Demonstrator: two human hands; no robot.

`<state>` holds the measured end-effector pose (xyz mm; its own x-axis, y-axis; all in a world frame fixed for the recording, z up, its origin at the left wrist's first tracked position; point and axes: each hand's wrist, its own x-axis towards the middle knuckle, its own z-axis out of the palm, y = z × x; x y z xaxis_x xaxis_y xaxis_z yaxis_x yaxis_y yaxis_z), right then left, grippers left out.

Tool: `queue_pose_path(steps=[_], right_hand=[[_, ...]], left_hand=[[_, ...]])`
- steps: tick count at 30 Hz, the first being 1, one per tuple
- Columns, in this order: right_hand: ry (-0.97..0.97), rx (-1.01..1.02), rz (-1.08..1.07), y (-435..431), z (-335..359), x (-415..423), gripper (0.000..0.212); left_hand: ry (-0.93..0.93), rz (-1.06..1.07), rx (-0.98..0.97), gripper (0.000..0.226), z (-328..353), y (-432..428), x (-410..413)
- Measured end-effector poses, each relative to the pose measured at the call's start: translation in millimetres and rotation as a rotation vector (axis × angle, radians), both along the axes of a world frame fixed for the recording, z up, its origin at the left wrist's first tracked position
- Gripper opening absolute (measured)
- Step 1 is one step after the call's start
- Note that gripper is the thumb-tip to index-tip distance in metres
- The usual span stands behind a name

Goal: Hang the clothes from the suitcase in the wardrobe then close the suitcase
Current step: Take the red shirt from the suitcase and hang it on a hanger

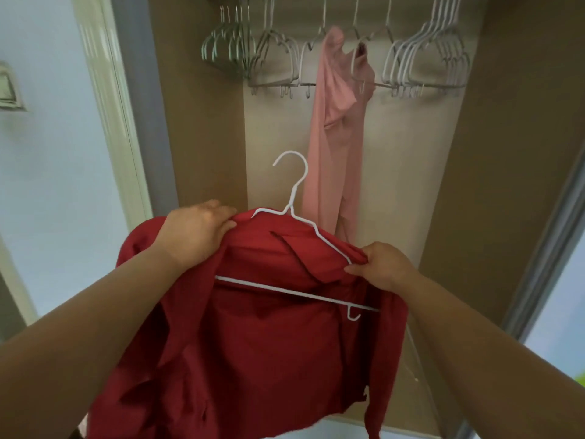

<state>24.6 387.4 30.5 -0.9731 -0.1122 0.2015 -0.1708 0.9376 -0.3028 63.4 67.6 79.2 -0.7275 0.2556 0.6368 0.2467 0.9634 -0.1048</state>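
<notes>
Head view: your left hand (196, 231) grips the red shirt (253, 343) near its collar at centre left, and your right hand (384, 264) pinches the fabric over the white hanger (297, 293) at centre right. The shirt's draped on that hanger, low centre, in front of the wardrobe (506, 153). Up top, a pink garment (332, 137) hangs among empty hangers (427, 58).

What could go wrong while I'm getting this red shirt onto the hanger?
The red shirt may slide off: one arm of the white hanger lies bare over the cloth, and only your left hand and right hand hold it there. Its hook could also catch the pink garment hanging just behind.
</notes>
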Motion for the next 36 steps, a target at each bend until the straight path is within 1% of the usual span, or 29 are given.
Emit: queue_pose_path(steps=[2, 4, 6, 8, 10, 11, 12, 14, 16, 17, 18, 22, 25, 27, 29, 30, 31, 32, 33, 34, 35, 36], right_hand=[[0.087, 0.008, -0.037, 1, 0, -1, 0.036], [0.162, 0.035, -0.047, 3, 4, 0, 0.034], [0.226, 0.031, -0.034, 2, 8, 1, 0.032], [0.25, 0.014, -0.016, -2, 12, 2, 0.029], [0.205, -0.063, 0.014, -2, 15, 4, 0.027], [0.163, -0.09, 0.024, 1, 16, 5, 0.028], [0.12, -0.076, 0.019, 6, 17, 6, 0.03], [0.052, 0.078, -0.055, 21, 16, 7, 0.031], [-0.003, 0.21, -0.127, 30, 14, 9, 0.028], [-0.033, 0.216, -0.132, 30, 13, 10, 0.028], [-0.07, 0.187, -0.124, 28, 10, 11, 0.029], [-0.284, -0.072, -0.086, 19, 11, 17, 0.032], [-0.406, -0.111, -0.02, 5, 19, 25, 0.034], [-0.412, -0.085, 0.019, -5, 19, 27, 0.04], [-0.337, -0.008, 0.035, -14, 18, 32, 0.039], [-0.301, -0.032, 0.065, -21, 15, 35, 0.036], [-0.302, -0.12, 0.112, -29, 12, 38, 0.032], [-0.351, -0.236, 0.178, -39, 12, 43, 0.029], [-0.453, -0.322, 0.254, -48, 16, 50, 0.026], [-0.549, -0.359, 0.316, -53, 25, 56, 0.022], [-0.563, -0.384, 0.33, -54, 36, 59, 0.019], [-0.454, -0.405, 0.296, -52, 50, 59, 0.02]], left_hand=[[-0.238, -0.086, 0.135, 0.029, 6, -2, 4], [-0.44, -0.231, 0.32, 0.025, 11, 1, 11], [-0.55, -0.324, 0.464, 0.024, 10, 8, 15], [-0.585, -0.377, 0.564, 0.024, 6, 16, 15], [-0.501, -0.395, 0.563, 0.024, 1, 16, 12], [-0.432, -0.37, 0.495, 0.028, 2, 13, 10], [-0.353, -0.319, 0.394, 0.035, 2, 8, 10], [-0.14, -0.236, 0.158, 0.049, 2, 2, 11], [0.051, -0.225, -0.016, 0.049, 0, 6, 11], [0.113, -0.204, -0.047, 0.046, -2, 10, 10], [0.142, -0.174, -0.039, 0.043, -3, 15, 9], [0.213, -0.043, 0.072, 0.038, -8, 20, 6], [0.202, 0.038, 0.113, 0.029, -11, 27, 5], [0.183, 0.046, 0.185, 0.025, -11, 35, 5], [0.165, 0.042, 0.282, 0.021, -11, 43, 7], [0.156, 0.037, 0.334, 0.02, -11, 47, 7], [0.153, 0.024, 0.383, 0.02, -11, 53, 8], [0.154, -0.003, 0.414, 0.02, -11, 59, 9], [0.16, -0.051, 0.413, 0.021, -13, 64, 10], [0.167, -0.109, 0.381, 0.024, -15, 67, 11], [0.167, -0.173, 0.336, 0.029, -15, 69, 12], [0.152, -0.223, 0.299, 0.035, -14, 68, 13]])
